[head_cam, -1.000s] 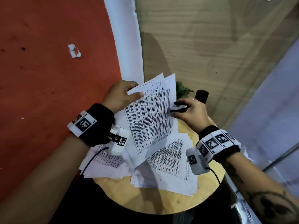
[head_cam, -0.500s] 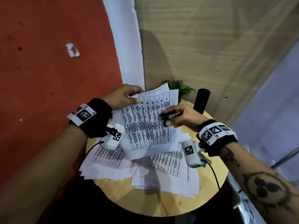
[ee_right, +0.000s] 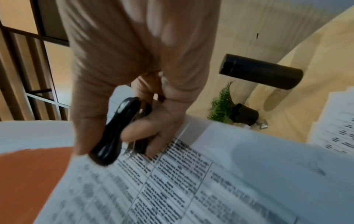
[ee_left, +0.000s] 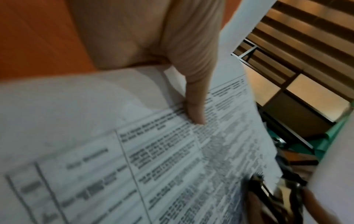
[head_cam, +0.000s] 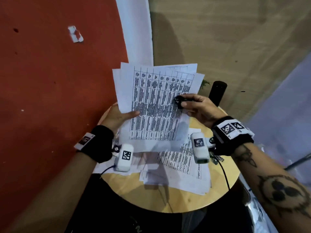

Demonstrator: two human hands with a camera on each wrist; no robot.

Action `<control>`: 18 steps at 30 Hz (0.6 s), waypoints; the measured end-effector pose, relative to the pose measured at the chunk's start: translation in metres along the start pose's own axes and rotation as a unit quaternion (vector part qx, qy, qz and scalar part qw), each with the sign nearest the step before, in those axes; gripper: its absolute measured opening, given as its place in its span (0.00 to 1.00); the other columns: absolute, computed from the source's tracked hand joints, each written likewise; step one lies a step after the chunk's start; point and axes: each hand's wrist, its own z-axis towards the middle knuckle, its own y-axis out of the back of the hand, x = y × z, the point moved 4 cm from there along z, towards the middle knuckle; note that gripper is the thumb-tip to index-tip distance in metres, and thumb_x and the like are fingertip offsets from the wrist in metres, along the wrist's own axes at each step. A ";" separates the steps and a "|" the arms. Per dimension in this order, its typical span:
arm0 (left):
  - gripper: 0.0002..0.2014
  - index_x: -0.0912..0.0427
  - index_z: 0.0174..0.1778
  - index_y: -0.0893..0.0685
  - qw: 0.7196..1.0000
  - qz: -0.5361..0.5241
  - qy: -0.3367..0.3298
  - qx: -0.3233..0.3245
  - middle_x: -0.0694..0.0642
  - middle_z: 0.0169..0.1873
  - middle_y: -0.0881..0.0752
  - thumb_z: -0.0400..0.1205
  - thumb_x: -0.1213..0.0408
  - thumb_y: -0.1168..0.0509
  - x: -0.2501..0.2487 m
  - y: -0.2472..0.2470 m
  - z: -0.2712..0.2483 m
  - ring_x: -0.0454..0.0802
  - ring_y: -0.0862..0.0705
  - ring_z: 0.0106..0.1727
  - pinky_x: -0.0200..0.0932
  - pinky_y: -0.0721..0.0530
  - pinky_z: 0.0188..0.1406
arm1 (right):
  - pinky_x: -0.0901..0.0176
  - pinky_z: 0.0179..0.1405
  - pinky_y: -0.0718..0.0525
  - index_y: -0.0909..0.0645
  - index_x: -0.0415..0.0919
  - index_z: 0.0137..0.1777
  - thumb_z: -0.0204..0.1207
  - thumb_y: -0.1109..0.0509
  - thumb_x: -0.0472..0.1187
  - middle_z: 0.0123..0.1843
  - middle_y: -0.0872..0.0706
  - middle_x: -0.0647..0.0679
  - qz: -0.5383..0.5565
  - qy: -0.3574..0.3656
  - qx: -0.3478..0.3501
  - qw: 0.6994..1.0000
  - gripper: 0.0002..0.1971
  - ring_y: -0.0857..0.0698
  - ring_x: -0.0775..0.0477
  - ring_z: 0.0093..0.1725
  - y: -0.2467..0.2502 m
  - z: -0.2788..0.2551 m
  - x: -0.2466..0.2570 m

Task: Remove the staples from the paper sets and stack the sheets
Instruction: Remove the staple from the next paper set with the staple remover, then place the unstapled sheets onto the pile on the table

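Head view: the paper set (head_cam: 156, 105), several fanned white sheets printed with a table, is held raised at frame centre above the round wooden table (head_cam: 183, 197). The left hand (head_cam: 117, 117) pinches its lower left edge, thumb on the printed face. The right hand (head_cam: 200, 109) grips a black staple remover (head_cam: 179, 102) at the set's right edge. Loose sheets (head_cam: 183, 167) cover the table's middle; bare wood remains along its lower rim. A black cylinder (head_cam: 217, 92) stands at the table's far edge, upper right.

Left wrist view: the thumb (ee_left: 195, 106) presses the blurred printed page (ee_left: 172, 166).

Right wrist view: fingers (ee_right: 141, 130) curl round the staple remover (ee_right: 114, 133), its tip touching the page's edge; a small potted plant (ee_right: 229, 110) stands beyond
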 end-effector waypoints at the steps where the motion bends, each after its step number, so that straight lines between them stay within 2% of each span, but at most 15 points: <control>1: 0.27 0.67 0.60 0.19 1.000 -0.007 -0.001 -0.029 0.41 0.38 0.10 0.68 0.62 0.21 0.005 0.004 0.005 0.30 0.13 0.39 0.27 0.18 0.42 | 0.72 0.30 0.20 0.16 0.44 0.47 0.53 0.19 0.33 0.36 0.10 0.54 0.007 -0.006 -0.025 1.000 0.20 0.14 0.57 0.37 0.002 0.002 -0.009; 2: 0.22 0.71 0.62 0.20 0.997 -0.011 0.000 -0.070 0.46 0.42 0.10 0.72 0.71 0.25 0.010 0.016 0.013 0.30 0.14 0.36 0.25 0.18 0.40 | 0.72 0.29 0.20 0.18 0.44 0.47 0.62 0.22 0.34 0.36 0.11 0.55 0.010 -0.006 -0.055 0.998 0.14 0.14 0.58 0.38 0.005 0.003 -0.020; 3: 0.20 0.73 0.62 0.20 0.994 0.002 0.012 -0.105 0.54 0.48 0.11 0.74 0.75 0.28 0.018 0.030 0.021 0.32 0.14 0.35 0.27 0.17 0.42 | 0.71 0.29 0.20 0.19 0.44 0.45 0.69 0.26 0.34 0.36 0.11 0.55 0.009 -0.006 -0.090 0.996 0.08 0.14 0.58 0.38 0.008 0.002 -0.035; 4: 0.17 0.73 0.59 0.18 0.991 0.018 0.030 -0.126 0.61 0.56 0.14 0.74 0.75 0.28 0.025 0.045 0.028 0.36 0.14 0.36 0.31 0.17 0.46 | 0.71 0.29 0.19 0.20 0.43 0.45 0.72 0.28 0.33 0.38 0.12 0.52 0.004 -0.010 -0.119 0.993 0.05 0.14 0.56 0.40 0.013 0.000 -0.054; 6: 0.10 0.68 0.52 0.17 0.985 0.078 0.108 -0.114 0.68 0.65 0.19 0.76 0.71 0.28 0.048 0.070 0.039 0.47 0.15 0.43 0.38 0.20 0.51 | 0.67 0.31 0.17 0.21 0.37 0.49 0.75 0.30 0.34 0.43 0.15 0.46 -0.011 -0.048 -0.157 0.986 0.04 0.17 0.51 0.44 0.021 -0.011 -0.108; 7: 0.11 0.68 0.54 0.18 0.977 0.110 0.147 -0.110 0.68 0.67 0.21 0.78 0.69 0.30 0.061 0.083 0.045 0.54 0.16 0.50 0.40 0.22 0.54 | 0.64 0.35 0.16 0.22 0.34 0.53 0.76 0.30 0.35 0.46 0.16 0.43 -0.036 -0.073 -0.171 0.982 0.08 0.18 0.49 0.46 0.027 -0.017 -0.138; 9: 0.25 0.73 0.70 0.27 0.955 0.185 0.195 -0.128 0.68 0.72 0.27 0.80 0.66 0.31 0.084 0.105 0.053 0.63 0.24 0.68 0.48 0.26 0.64 | 0.51 0.48 0.18 0.24 0.34 0.58 0.78 0.31 0.44 0.52 0.17 0.41 -0.131 -0.119 -0.191 0.965 0.15 0.19 0.45 0.51 0.038 -0.029 -0.194; 10: 0.30 0.73 0.74 0.33 0.943 0.216 0.214 -0.133 0.68 0.74 0.29 0.79 0.66 0.30 0.096 0.116 0.057 0.64 0.28 0.73 0.52 0.27 0.68 | 0.48 0.51 0.20 0.24 0.34 0.58 0.78 0.32 0.49 0.52 0.17 0.40 -0.184 -0.137 -0.188 0.955 0.18 0.19 0.43 0.51 0.043 -0.034 -0.217; 11: 0.33 0.73 0.75 0.34 0.936 0.241 0.225 -0.123 0.68 0.75 0.30 0.78 0.66 0.29 0.107 0.123 0.061 0.65 0.29 0.74 0.54 0.28 0.69 | 0.48 0.48 0.22 0.22 0.35 0.54 0.78 0.34 0.52 0.47 0.18 0.41 -0.217 -0.147 -0.177 0.949 0.19 0.20 0.44 0.47 0.047 -0.038 -0.232; 12: 0.36 0.72 0.75 0.33 0.929 0.257 0.242 -0.114 0.68 0.75 0.29 0.75 0.65 0.26 0.120 0.128 0.066 0.66 0.29 0.73 0.57 0.28 0.70 | 0.53 0.40 0.25 0.23 0.36 0.45 0.79 0.35 0.52 0.38 0.21 0.43 -0.239 -0.149 -0.164 0.945 0.16 0.23 0.47 0.39 0.050 -0.039 -0.244; 13: 0.39 0.69 0.75 0.31 0.922 0.270 0.258 -0.103 0.66 0.73 0.27 0.70 0.62 0.23 0.136 0.131 0.072 0.67 0.28 0.72 0.61 0.27 0.69 | 0.57 0.32 0.31 0.27 0.41 0.37 0.81 0.36 0.49 0.31 0.28 0.47 -0.254 -0.152 -0.151 0.943 0.15 0.29 0.50 0.32 0.053 -0.040 -0.252; 14: 0.42 0.67 0.75 0.30 0.913 0.284 0.273 -0.106 0.65 0.72 0.26 0.67 0.59 0.20 0.152 0.137 0.080 0.68 0.26 0.70 0.66 0.25 0.67 | 0.59 0.28 0.36 0.32 0.44 0.33 0.82 0.38 0.46 0.28 0.32 0.50 -0.264 -0.158 -0.143 0.941 0.16 0.33 0.52 0.29 0.055 -0.039 -0.257; 16: 0.38 0.66 0.73 0.29 0.899 0.316 0.284 -0.107 0.66 0.70 0.24 0.69 0.60 0.21 0.177 0.142 0.094 0.68 0.24 0.68 0.68 0.24 0.65 | 0.60 0.27 0.37 0.33 0.43 0.33 0.83 0.40 0.41 0.28 0.32 0.51 -0.252 -0.186 -0.145 0.939 0.15 0.34 0.52 0.30 0.057 -0.041 -0.262; 18: 0.35 0.71 0.71 0.27 0.867 0.389 0.290 -0.113 0.71 0.68 0.23 0.71 0.61 0.22 0.181 0.136 0.100 0.68 0.24 0.68 0.61 0.25 0.68 | 0.57 0.34 0.28 0.29 0.39 0.37 0.84 0.41 0.39 0.31 0.26 0.47 -0.199 -0.209 -0.161 0.944 0.13 0.29 0.49 0.33 0.059 -0.042 -0.264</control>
